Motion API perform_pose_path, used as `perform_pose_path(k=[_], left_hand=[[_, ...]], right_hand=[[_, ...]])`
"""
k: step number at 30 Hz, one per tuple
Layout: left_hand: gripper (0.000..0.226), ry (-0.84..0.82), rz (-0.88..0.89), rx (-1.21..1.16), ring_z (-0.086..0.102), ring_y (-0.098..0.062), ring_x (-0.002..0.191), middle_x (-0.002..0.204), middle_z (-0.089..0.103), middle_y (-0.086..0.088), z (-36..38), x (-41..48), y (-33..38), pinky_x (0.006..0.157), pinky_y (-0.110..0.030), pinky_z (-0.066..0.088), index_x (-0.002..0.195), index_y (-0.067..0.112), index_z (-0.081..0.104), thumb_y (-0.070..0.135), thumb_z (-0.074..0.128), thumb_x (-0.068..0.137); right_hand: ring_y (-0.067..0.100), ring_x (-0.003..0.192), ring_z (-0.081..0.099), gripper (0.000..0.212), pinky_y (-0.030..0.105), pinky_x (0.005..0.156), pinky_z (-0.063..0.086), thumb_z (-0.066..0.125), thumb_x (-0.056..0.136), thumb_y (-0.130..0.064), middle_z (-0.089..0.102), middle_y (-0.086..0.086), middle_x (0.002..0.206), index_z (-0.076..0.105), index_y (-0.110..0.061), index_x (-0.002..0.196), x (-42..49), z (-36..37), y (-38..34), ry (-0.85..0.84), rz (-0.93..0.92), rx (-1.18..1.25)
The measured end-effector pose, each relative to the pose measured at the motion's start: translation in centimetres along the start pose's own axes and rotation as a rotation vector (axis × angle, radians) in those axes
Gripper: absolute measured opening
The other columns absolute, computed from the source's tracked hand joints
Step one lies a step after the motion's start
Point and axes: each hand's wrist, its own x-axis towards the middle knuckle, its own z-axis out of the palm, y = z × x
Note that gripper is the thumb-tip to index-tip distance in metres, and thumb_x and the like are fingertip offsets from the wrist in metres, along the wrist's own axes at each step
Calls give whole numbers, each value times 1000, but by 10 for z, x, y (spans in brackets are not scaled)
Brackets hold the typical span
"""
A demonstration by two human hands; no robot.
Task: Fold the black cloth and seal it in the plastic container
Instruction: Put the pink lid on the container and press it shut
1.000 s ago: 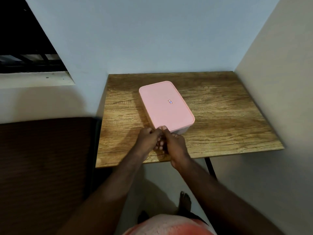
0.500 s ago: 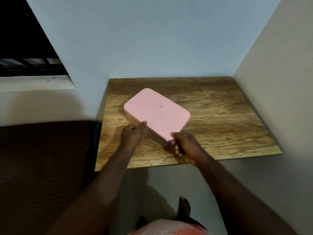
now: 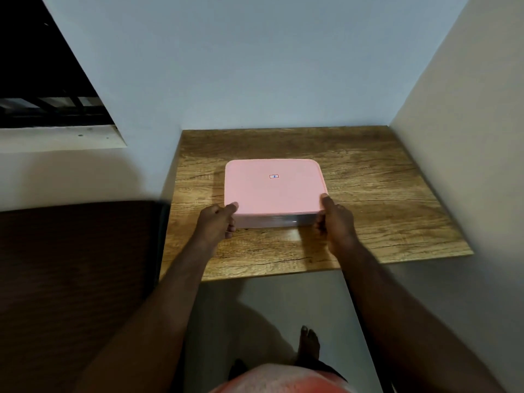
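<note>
A plastic container (image 3: 279, 219) with a pink lid (image 3: 273, 188) lies square on the wooden table (image 3: 382, 199), its lid on. A small sticker sits on the lid. My left hand (image 3: 217, 222) grips the near left corner, thumb on the lid. My right hand (image 3: 336, 219) grips the near right corner the same way. The black cloth is not visible; the translucent side wall shows nothing clear inside.
The table fills a corner, with a blue-grey wall behind and a pale wall (image 3: 467, 137) on the right. A dark brown surface (image 3: 71, 279) lies to the left, a dark window opening (image 3: 42, 80) above it. My bare foot (image 3: 309, 344) stands on the floor below.
The container has turned from diagonal to square with the table's front edge. My hands moved apart from its near end to its two near corners.
</note>
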Motion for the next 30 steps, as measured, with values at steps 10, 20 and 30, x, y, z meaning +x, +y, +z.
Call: perform_pose_path(k=[10,20,30], left_hand=[[21,103,8,-157,51,-12,48,61,56,-3,41,-46,-24,41,-23,40,85,9,56,28,59,95],[37,82,-16,-107,53,-10,38,49,58,1,45,-51,-25,40,-20,41,80,4,63,39,63,90],[32,23,12,-49,46,-7,36,39,54,5,34,-44,-13,46,-22,35,66,13,56,30,62,92]], right_hand=[[17,44,57,38,22,40,43,61,93,-42,65,10,61,67,-5,95,-52,58,12,-93,88,78],[30,56,63,45,37,56,53,67,88,-39,69,24,67,73,2,71,-82,82,18,-271,92,-46],[14,44,50,43,21,43,40,61,94,-34,61,9,57,71,4,77,-80,80,15,-291,83,-72]])
